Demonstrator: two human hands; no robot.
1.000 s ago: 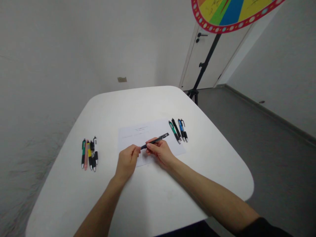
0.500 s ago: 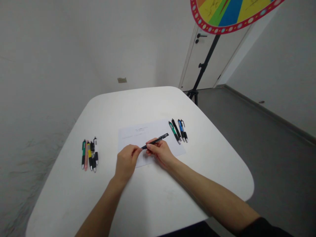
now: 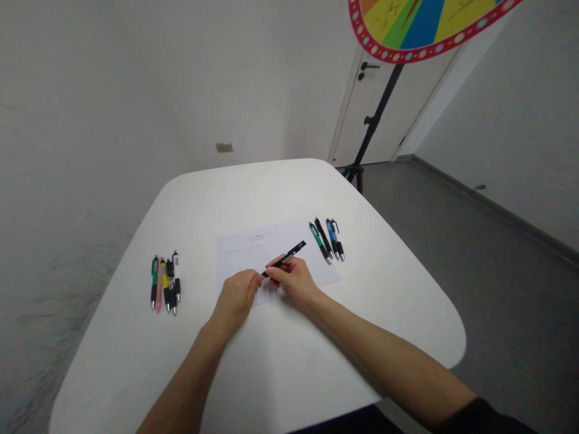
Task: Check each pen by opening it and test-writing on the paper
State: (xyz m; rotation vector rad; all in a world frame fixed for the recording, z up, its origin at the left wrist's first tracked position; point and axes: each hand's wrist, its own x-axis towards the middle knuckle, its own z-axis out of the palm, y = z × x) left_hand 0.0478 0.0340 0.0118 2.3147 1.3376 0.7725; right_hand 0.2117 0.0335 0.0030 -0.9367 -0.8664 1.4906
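Observation:
My right hand [image 3: 293, 279] grips a black pen [image 3: 289, 254], its clip end pointing up to the right. At the pen's lower end is my left hand [image 3: 237, 292], its thumb and fingers pressed together around the tip. Both hands are over the near part of a white paper sheet [image 3: 239, 244], which has small lines of writing near its top. To the right lie a green pen [image 3: 319, 241], a black pen [image 3: 324, 237], a blue pen [image 3: 332, 239] and a white pen [image 3: 338, 239], partly over the paper's edge.
Several pens, including a yellow one [image 3: 164, 283] and a pink one [image 3: 158, 286], lie at the left of the white table [image 3: 253, 187]. Beyond the table, a colourful wheel [image 3: 407, 30] stands on a black tripod [image 3: 376, 117] before a door.
The held pen's upper end has shifted slightly left, and the pen is a little steeper. My left hand has moved slightly right and nearer to me.

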